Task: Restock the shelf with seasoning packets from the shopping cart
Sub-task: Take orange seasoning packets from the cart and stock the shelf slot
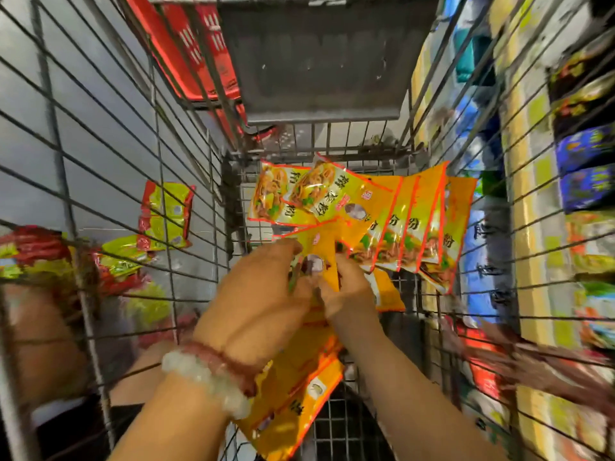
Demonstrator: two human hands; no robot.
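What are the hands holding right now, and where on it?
Both hands, left and right, pinch a fan of yellow seasoning packets at their lower ends.

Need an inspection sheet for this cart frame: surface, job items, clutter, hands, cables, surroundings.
Surface: wire shopping cart, seen from above; its mesh floor shows near the bottom edge.
Job's things: yellow seasoning packets fanned out inside the cart, more of them under the wrists.
Clutter: green-and-red packets outside the cart's left wall; red basket beyond its far end.
Grips: left hand and right hand both hold the yellow packets, fingers curled on them; beaded bracelets on the left wrist.
Cables: nothing seen.
Surroundings: stocked shelf along the right, blurred; grey floor on the left.
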